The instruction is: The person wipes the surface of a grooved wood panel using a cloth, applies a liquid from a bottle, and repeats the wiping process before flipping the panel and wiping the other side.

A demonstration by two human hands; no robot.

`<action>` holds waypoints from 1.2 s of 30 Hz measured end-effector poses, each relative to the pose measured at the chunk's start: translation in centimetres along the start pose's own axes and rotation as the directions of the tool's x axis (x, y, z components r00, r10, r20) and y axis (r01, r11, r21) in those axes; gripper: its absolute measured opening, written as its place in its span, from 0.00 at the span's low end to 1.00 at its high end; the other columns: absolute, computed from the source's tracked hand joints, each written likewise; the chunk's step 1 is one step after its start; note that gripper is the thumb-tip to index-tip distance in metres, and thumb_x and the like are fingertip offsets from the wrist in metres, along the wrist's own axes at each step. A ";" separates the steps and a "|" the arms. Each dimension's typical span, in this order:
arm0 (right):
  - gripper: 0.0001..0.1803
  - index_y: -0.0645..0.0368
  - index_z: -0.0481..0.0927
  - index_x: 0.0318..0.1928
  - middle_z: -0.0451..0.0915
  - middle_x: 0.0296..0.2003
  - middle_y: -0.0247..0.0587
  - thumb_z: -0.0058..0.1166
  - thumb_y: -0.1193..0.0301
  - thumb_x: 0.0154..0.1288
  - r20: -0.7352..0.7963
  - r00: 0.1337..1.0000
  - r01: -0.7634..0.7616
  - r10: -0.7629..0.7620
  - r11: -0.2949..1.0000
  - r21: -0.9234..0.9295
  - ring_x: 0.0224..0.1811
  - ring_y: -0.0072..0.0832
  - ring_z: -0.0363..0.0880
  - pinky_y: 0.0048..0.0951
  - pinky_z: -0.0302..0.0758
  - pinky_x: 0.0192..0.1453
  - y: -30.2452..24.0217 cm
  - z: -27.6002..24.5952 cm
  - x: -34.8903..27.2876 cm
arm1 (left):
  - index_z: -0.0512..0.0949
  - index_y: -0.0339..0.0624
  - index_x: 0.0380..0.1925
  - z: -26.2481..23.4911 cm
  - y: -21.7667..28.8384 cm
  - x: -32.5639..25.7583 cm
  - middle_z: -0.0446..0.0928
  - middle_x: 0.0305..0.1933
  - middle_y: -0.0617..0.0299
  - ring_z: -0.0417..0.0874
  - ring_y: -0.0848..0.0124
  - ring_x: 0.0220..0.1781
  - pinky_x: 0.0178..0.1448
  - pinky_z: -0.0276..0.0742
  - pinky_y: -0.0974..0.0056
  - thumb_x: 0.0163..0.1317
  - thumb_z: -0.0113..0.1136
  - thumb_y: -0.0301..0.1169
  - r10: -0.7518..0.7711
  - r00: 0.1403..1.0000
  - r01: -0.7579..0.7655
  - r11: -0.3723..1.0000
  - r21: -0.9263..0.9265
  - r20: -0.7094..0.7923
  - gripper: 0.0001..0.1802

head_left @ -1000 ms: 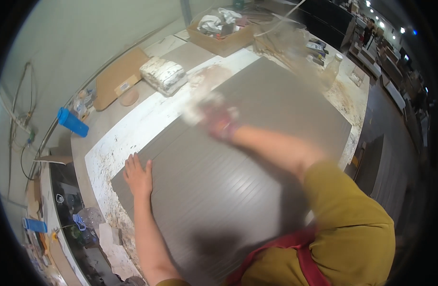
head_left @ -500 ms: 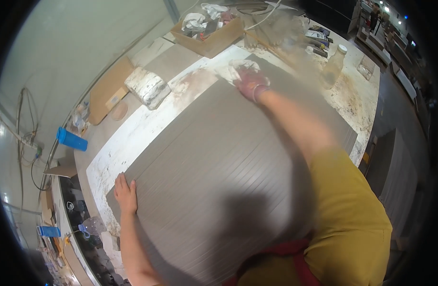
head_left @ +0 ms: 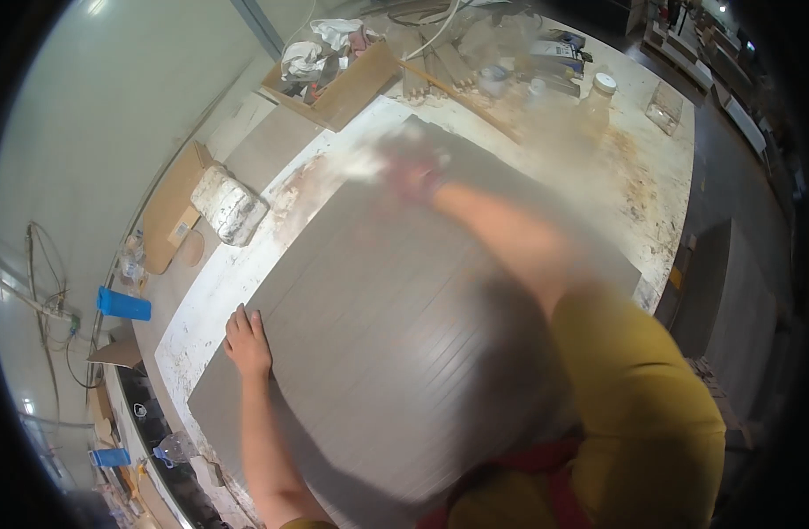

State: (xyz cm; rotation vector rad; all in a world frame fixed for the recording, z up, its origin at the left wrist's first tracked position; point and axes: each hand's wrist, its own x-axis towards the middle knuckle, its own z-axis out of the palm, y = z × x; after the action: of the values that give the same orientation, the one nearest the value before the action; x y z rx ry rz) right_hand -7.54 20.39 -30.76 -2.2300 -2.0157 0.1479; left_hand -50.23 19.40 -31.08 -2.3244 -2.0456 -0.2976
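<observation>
A large grey-brown panel (head_left: 378, 291) with fine parallel lines lies tilted across the worktable in front of me. My left hand (head_left: 248, 342), bare, rests with fingers extended at the panel's left edge. At the far end, my right hand (head_left: 413, 175) wears a reddish glove and is smeared by motion. It is closed on a white rag (head_left: 362, 164), which sits over the panel's far left edge. The rag's outline is blurred, and my right fingers are hard to make out. My right arm stretches across the panel in a yellow sleeve.
A cardboard box (head_left: 356, 93) of rags stands beyond the panel. A stained white bundle (head_left: 228, 207) and a blue cup (head_left: 124, 304) are at left. A capped bottle (head_left: 597, 101) and a clear packet (head_left: 664, 109) stand far right. Haze hangs near the bottle.
The view has shifted, moving the table's things leftward in the picture. My right hand and the rag have moved a little left and nearer. My left hand is farther up the panel's edge.
</observation>
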 end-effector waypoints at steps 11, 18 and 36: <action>0.35 0.41 0.49 0.70 0.59 0.67 0.40 0.42 0.56 0.64 -0.270 0.896 0.385 -0.352 0.920 0.079 0.70 0.42 0.53 0.53 0.48 0.69 -7.3 1.4 -15.2 | 0.61 0.48 0.64 -0.1 0.5 0.1 0.60 0.67 0.57 0.57 0.61 0.70 0.69 0.49 0.46 0.69 0.33 0.52 -0.019 0.999 0.018 0.999 0.042 0.037 0.30; 0.28 0.49 0.62 0.64 0.61 0.65 0.38 0.43 0.55 0.65 -0.307 0.640 0.764 -0.705 0.539 0.355 0.69 0.40 0.56 0.45 0.52 0.71 -12.5 1.4 -36.2 | 0.54 0.49 0.68 -0.1 0.0 0.2 0.52 0.72 0.57 0.49 0.56 0.74 0.71 0.46 0.45 0.68 0.32 0.54 -0.128 0.982 0.116 0.989 0.089 0.142 0.33; 0.25 0.46 0.67 0.60 0.64 0.62 0.38 0.47 0.58 0.62 -0.276 0.556 0.831 -0.784 0.517 0.205 0.66 0.41 0.59 0.46 0.57 0.68 -11.4 1.3 -23.0 | 0.62 0.50 0.62 0.0 2.9 -0.6 0.60 0.66 0.56 0.54 0.60 0.70 0.66 0.51 0.42 0.66 0.38 0.54 -0.199 0.980 0.198 0.978 0.067 0.005 0.30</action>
State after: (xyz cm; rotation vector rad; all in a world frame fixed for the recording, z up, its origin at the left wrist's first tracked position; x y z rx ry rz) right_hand -21.25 -1.34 -30.52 -0.8833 -2.4853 0.1707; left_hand -47.46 18.47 -30.91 -2.0931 -2.2606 -0.2177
